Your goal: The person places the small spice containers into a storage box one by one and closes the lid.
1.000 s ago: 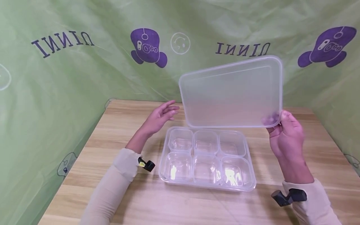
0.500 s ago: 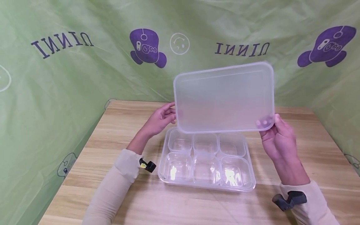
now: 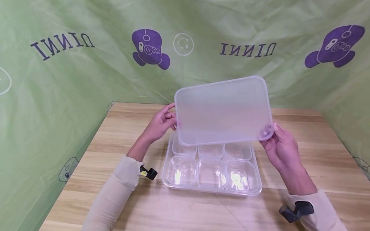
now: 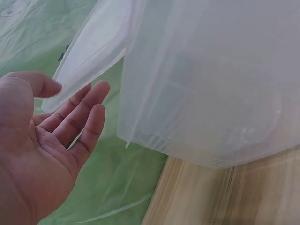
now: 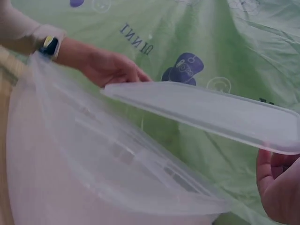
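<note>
A translucent rectangular plastic lid [image 3: 222, 112] hangs tilted above the far part of the box, its right side slightly higher. My right hand [image 3: 281, 147] pinches its lower right corner; the fingers show blurred through the plastic. At the lid's left edge is my left hand [image 3: 160, 125], with its thumb and loosely bent fingers about the edge, as the left wrist view also shows at the lid's corner [image 4: 89, 65]. Below stands a clear box [image 3: 212, 191] with several square compartments [image 3: 182, 170] in two rows. The lid hides part of its far row.
The box stands on a wood-grain table [image 3: 115, 141]. A green cloth [image 3: 101, 77] with purple cartoon figures and mirrored lettering hangs behind the table and along its sides. Small black devices [image 3: 296, 211] are worn on both wrists.
The lid has come down and to the left, closer to the box, with my right hand moving along. Its left edge has reached my left hand, which was apart from it before.
</note>
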Action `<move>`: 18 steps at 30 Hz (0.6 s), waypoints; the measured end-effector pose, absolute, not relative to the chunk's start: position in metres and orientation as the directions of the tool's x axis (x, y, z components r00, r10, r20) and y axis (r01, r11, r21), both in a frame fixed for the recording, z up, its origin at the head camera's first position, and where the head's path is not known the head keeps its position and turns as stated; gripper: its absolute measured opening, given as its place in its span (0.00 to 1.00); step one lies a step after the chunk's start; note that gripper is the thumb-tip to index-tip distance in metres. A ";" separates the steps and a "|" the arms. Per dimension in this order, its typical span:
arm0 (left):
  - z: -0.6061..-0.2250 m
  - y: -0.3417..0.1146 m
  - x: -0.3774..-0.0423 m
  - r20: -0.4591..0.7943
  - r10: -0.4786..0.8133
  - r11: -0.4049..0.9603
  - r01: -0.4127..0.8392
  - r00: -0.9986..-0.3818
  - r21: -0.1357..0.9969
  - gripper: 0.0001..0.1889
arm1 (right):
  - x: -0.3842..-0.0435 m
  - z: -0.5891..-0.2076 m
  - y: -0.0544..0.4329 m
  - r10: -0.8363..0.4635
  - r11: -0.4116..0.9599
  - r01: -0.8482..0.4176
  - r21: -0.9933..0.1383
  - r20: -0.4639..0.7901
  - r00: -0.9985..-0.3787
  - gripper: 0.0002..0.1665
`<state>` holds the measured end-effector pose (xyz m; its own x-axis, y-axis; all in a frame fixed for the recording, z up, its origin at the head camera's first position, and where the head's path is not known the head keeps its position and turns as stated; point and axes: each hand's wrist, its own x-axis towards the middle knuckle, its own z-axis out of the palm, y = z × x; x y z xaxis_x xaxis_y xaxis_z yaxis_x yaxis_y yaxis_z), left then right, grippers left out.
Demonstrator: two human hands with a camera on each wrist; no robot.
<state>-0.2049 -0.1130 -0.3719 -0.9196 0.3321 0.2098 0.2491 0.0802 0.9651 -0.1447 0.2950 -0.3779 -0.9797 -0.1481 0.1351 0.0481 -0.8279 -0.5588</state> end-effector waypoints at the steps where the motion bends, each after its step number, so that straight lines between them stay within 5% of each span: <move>1: -0.372 -0.114 -0.204 0.203 0.326 0.086 0.242 -0.923 0.966 0.31 | -0.144 -0.378 0.295 -0.141 -0.788 0.028 -0.615 0.136 -0.981 0.13; 5: -0.370 -0.116 -0.202 0.179 0.296 0.132 0.226 -0.938 0.965 0.30 | -0.139 -0.378 0.293 -0.099 -0.612 -0.060 -0.788 0.151 -0.984 0.13; 12: -0.369 -0.121 -0.196 0.160 0.281 0.130 0.203 -0.946 0.971 0.30 | -0.132 -0.377 0.298 -0.139 -0.418 -0.102 -0.903 0.174 -0.975 0.18; 18: -0.372 -0.126 -0.185 0.105 0.274 0.157 0.153 -0.956 0.976 0.31 | -0.125 -0.380 0.308 -0.184 -0.018 -0.107 -0.994 0.108 -0.977 0.19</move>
<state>-0.1845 -0.1264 -0.3724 -0.9560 0.2738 0.1054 0.1526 0.1572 0.9757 -0.1251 0.3079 -0.3799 -0.9769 -0.1842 0.1081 -0.1067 -0.0176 -0.9941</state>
